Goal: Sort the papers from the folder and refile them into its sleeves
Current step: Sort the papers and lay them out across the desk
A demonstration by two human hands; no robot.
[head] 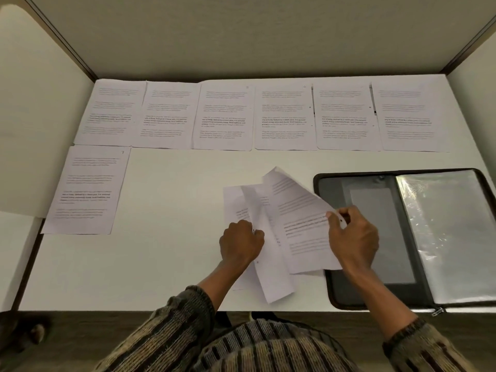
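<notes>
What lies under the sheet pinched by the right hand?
Beneath the top sheet: at least two loose sheets, held by the left hand, and the left edge of the open folder. Their print is mostly covered.

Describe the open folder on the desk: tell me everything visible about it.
The folder is a black zip-round case lying flat and open on the white table, near right; its right edge leaves the frame. Its left half is dark with a grey rectangular panel; the right half holds glossy clear sleeves. A zip pull hangs at the near edge. The right hand hovers over its left half, pinching a sheet that overlaps the left border.
</notes>
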